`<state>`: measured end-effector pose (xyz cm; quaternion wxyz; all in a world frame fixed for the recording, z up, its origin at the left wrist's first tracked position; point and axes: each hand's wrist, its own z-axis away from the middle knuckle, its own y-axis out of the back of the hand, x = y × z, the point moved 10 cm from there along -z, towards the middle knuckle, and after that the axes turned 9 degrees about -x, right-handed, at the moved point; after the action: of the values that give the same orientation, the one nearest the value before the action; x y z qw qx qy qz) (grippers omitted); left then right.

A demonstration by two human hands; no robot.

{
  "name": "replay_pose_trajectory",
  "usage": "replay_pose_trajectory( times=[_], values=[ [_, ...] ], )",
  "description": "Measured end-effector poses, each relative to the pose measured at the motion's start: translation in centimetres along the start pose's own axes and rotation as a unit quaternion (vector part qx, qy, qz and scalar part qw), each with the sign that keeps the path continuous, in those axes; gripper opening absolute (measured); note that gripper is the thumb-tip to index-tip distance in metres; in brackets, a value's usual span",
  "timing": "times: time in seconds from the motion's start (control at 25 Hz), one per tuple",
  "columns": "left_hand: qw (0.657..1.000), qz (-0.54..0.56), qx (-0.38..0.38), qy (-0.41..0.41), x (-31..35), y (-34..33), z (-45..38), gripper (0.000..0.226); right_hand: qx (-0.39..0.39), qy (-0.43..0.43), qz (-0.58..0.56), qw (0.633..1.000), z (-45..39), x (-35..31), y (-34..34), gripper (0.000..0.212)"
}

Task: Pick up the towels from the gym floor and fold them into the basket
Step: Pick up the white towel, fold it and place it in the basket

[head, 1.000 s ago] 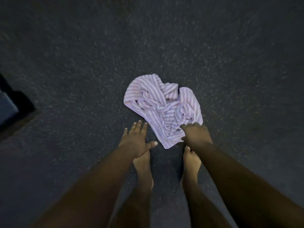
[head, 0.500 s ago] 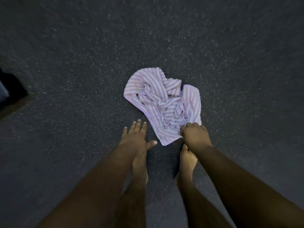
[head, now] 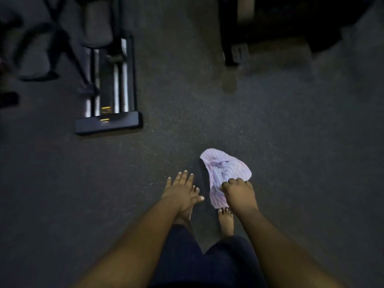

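A crumpled white towel with lilac stripes hangs bunched over the dark speckled gym floor, lower centre-right of the head view. My right hand is closed on its near edge, knuckles up, covering part of the cloth. To the towel's left, apart from it, my left hand is flat with fingers spread and holds nothing. Both bare feet stand just below the hands. No basket is in view.
A dark exercise machine with metal rails and a flat base stands at the upper left. More black equipment sits at the top right. Bare floor lies between them and on both sides of me.
The view has risen and tilted forward, bringing the machines into sight. My right hand has gathered the towel, which now looks smaller and bunched. My left hand stays spread beside it.
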<state>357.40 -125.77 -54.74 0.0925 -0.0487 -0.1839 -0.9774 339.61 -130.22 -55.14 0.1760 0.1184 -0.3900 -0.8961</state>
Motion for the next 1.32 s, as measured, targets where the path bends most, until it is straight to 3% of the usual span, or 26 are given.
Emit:
replay_pose_trajectory(
  times=[0.32, 0.44, 0.52, 0.68, 0.88, 1.08, 1.32],
  values=[
    [0.959, 0.211, 0.164, 0.098, -5.7, -4.6, 24.5, 0.102, 0.102, 0.199, 0.08, 0.971, 14.0, -13.3, 17.2, 0.011],
    [0.92, 0.289, 0.215, 0.152, -8.9, -9.2, 31.4, 0.103, 0.039, 0.275, 0.167, 0.946, 18.4, -21.6, 18.2, 0.022],
    [0.894, 0.325, 0.245, 0.188, -11.2, -13.0, 35.4, 0.103, 0.019, 0.309, 0.218, 0.926, 21.0, -26.8, 17.2, 0.028],
    [0.824, 0.402, 0.295, 0.27, -16.2, -24.0, 43.6, 0.104, 0.092, 0.419, 0.265, 0.864, 29.1, -37.7, 14.6, 0.026],
    [0.749, 0.48, 0.307, 0.338, -19.7, -40.0, 51.6, 0.103, 0.184, 0.53, 0.265, 0.784, 39.8, -50.3, 9.6, 0.012],
    [0.684, 0.526, 0.313, 0.397, -23.6, -57.4, 60.6, 0.104, 0.188, 0.606, 0.26, 0.728, 52.4, -64.1, 1.3, 0.023],
    [0.601, 0.568, 0.312, 0.468, -26.8, -73.3, 70.4, 0.103, 0.183, 0.681, 0.269, 0.657, 64.8, -77.6, -7.6, 0.025]
  ],
)
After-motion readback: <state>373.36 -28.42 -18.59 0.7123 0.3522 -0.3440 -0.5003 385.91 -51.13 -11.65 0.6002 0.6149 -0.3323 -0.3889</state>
